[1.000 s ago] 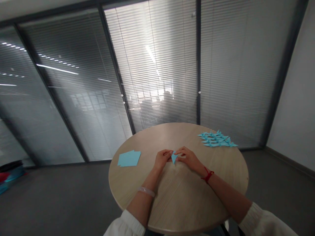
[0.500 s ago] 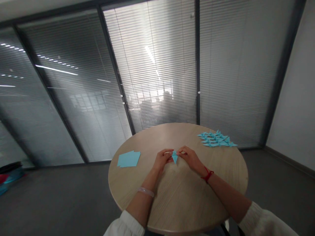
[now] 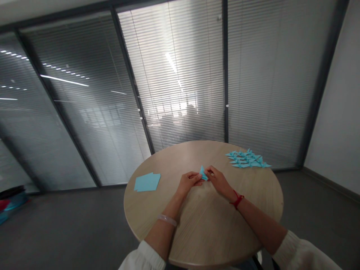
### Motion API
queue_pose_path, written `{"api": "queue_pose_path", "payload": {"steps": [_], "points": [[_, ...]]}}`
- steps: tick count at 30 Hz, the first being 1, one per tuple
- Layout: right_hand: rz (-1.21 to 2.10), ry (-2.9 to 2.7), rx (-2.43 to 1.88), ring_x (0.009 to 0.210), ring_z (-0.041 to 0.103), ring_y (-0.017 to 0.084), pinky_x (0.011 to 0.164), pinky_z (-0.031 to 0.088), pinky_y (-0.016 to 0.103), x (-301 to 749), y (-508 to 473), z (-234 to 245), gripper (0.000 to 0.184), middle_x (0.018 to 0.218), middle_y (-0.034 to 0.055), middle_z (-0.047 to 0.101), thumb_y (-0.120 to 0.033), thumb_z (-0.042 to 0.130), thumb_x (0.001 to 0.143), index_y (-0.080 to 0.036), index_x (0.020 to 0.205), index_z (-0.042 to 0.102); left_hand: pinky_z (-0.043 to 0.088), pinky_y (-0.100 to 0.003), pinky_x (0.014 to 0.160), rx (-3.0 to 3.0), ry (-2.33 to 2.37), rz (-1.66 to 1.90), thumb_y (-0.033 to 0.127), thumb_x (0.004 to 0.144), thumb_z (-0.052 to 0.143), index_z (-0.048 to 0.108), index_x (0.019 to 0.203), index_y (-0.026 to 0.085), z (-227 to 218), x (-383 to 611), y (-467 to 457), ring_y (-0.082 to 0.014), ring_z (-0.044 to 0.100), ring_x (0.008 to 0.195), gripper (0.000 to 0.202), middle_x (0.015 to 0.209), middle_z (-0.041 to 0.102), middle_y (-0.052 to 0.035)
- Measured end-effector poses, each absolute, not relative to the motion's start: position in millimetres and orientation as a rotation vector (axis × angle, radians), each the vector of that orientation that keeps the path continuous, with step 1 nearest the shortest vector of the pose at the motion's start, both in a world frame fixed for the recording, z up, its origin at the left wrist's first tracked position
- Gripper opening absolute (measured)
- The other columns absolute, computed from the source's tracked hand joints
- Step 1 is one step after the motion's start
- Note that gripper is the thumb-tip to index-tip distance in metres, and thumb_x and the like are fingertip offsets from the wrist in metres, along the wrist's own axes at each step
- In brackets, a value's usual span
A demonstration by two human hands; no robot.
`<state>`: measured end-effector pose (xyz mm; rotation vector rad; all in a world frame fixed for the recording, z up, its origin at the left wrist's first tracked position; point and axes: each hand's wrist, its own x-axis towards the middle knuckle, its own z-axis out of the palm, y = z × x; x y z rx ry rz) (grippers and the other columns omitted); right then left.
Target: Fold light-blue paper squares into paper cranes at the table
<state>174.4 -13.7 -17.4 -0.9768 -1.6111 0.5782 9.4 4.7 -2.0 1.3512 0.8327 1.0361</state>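
A small piece of folded light-blue origami paper (image 3: 203, 173) stands between my two hands near the middle of the round wooden table (image 3: 206, 228). My left hand (image 3: 188, 182) pinches its lower left side, and my right hand (image 3: 217, 182) grips its right side. Part of the paper is hidden by my fingers. Left of my hands lies a stack of flat blue paper squares (image 3: 147, 182). Several folded blue paper cranes (image 3: 247, 159) lie together at the far right of the tabletop, out of reach of my fingers' current spot.
Behind the table stands a glass partition with slatted blinds (image 3: 180, 75) in dark frames. A grey floor (image 3: 70, 225) surrounds the table. Some dark and coloured bags (image 3: 11, 204) lie on the floor at the far left.
The folded paper has turned and risen, its point no longer hanging downward but tilting up between my fingers. My hands have stayed in nearly the same place.
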Motion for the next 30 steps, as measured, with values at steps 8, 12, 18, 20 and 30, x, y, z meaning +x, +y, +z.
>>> {"api": "queue_pose_path", "payload": {"steps": [8, 12, 18, 20, 30], "points": [[0.579, -1.624, -0.975, 0.072, 0.057, 0.015, 0.061, 0.049, 0.024, 173.5, -14.7, -18.4, 0.031, 0.079, 0.0022, 0.058, -0.047, 0.043, 0.087, -0.018, 0.082, 0.054, 0.054, -0.027, 0.069, 1.382, 0.855, 1.026, 0.039, 0.054, 0.081, 0.066, 0.079, 0.01, 0.4, 9.4, 3.2, -0.0133, 0.064, 0.062, 0.041, 0.073, 0.07, -0.0061], [0.594, -1.622, -0.983, 0.072, 0.057, 0.015, 0.06, 0.049, 0.024, 173.6, -14.4, -19.3, 0.032, 0.08, 0.0026, 0.059, -0.048, 0.044, 0.086, -0.018, 0.082, 0.054, 0.053, -0.026, 0.067, 1.408, 0.843, 1.032, 0.037, 0.055, 0.08, 0.066, 0.079, 0.01, 1.3, 9.2, 2.2, -0.0138, 0.064, 0.063, 0.039, 0.074, 0.07, -0.0066], [0.746, -1.566, -1.009, 0.075, 0.058, 0.016, 0.057, 0.05, 0.024, 173.5, -9.3, -23.3, 0.033, 0.086, 0.0042, 0.061, -0.048, 0.054, 0.079, -0.018, 0.091, 0.055, 0.053, -0.026, 0.061, 1.432, 0.869, 1.135, 0.034, 0.055, 0.079, 0.065, 0.08, 0.011, -2.0, 7.5, 7.9, -0.0141, 0.063, 0.061, 0.037, 0.07, 0.068, -0.005], [0.845, -1.586, -1.016, 0.072, 0.059, 0.016, 0.057, 0.049, 0.024, 173.4, -7.4, -24.3, 0.035, 0.082, 0.0047, 0.062, -0.049, 0.057, 0.077, -0.016, 0.09, 0.058, 0.052, -0.025, 0.059, 1.454, 0.874, 1.154, 0.032, 0.056, 0.078, 0.063, 0.083, 0.012, -3.9, 6.6, 10.0, -0.0144, 0.064, 0.061, 0.038, 0.069, 0.068, -0.0045], [0.957, -1.568, -0.972, 0.063, 0.059, 0.014, 0.058, 0.046, 0.025, 174.3, -7.2, -21.0, 0.038, 0.07, 0.004, 0.065, -0.052, 0.062, 0.07, -0.014, 0.074, 0.063, 0.049, -0.023, 0.058, 1.561, 0.905, 1.237, 0.026, 0.059, 0.075, 0.052, 0.104, 0.016, -2.3, 7.0, 5.5, -0.0134, 0.062, 0.058, 0.052, 0.064, 0.067, -0.0008]]}}
